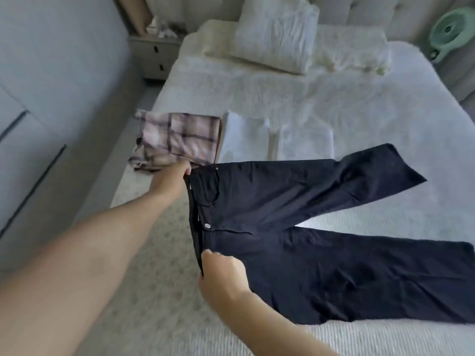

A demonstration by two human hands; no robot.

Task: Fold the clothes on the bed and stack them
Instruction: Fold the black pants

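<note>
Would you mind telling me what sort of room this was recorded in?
Most likely a home bedroom: a made bed with pillows against a padded headboard, and a small nightstand beside it. Folded clothes lie on the bed.

We are seeing a large white crinkled pillow (275,32) leaning against the pale tufted headboard (359,9) at the bed's far edge, overlapping a flatter cream pillow (354,47) lying beside it. Off the bed's far left corner, a grey nightstand with dark drawer pulls (154,57) is standing, small blurred items sitting on top. Off the far right corner, a mint-green round fan (452,34) is showing. A grey wardrobe front (51,98) is running along the left side.
</note>
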